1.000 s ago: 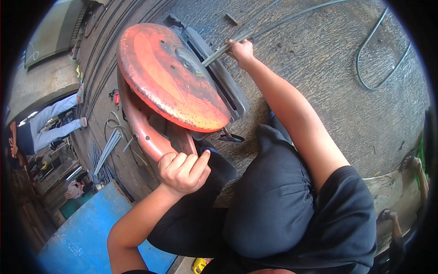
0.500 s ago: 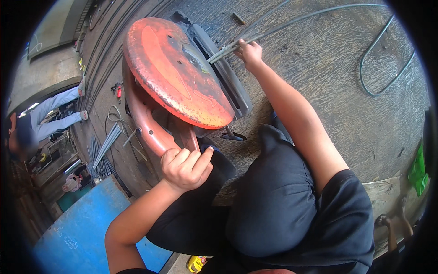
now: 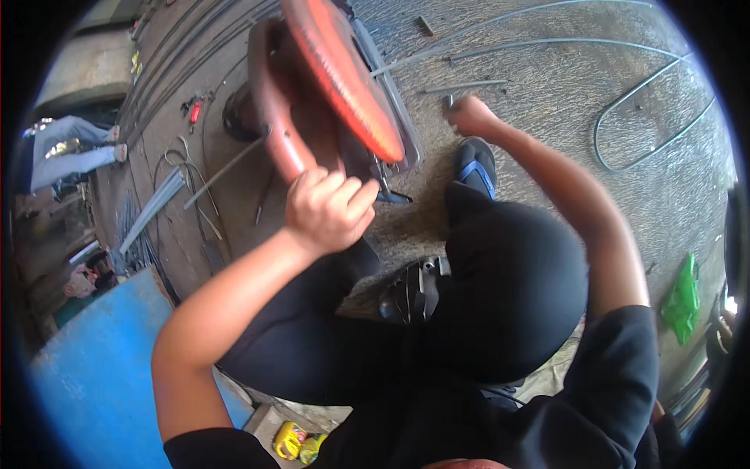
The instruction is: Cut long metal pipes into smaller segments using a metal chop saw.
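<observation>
An orange chop saw (image 3: 344,74) with a worn blade guard and a dark grey base stands on the floor ahead of me, left of centre. My left hand (image 3: 328,209) is closed round the end of its orange handle. To the right of the saw, my right hand (image 3: 473,119) is closed and slightly blurred, with the grey end of a short piece of metal rod (image 3: 448,102) poking out of its fingers. Beyond it another cut length of rod (image 3: 466,87) lies on the floor. A long rod (image 3: 418,56) reaches to the saw's base from the right.
A bent loop of rod (image 3: 600,141) lies at the right, near a green plastic bag (image 3: 682,301). Left are grey bars (image 3: 152,209), a red-handled tool (image 3: 195,111) and a blue board (image 3: 101,352). Another person's legs (image 3: 74,148) show far left. My sandalled foot (image 3: 476,166) is close by.
The saw's head has tipped up, the left hand still on its handle. The right hand has left the long rods at the saw and come nearer me. My view has shifted.
</observation>
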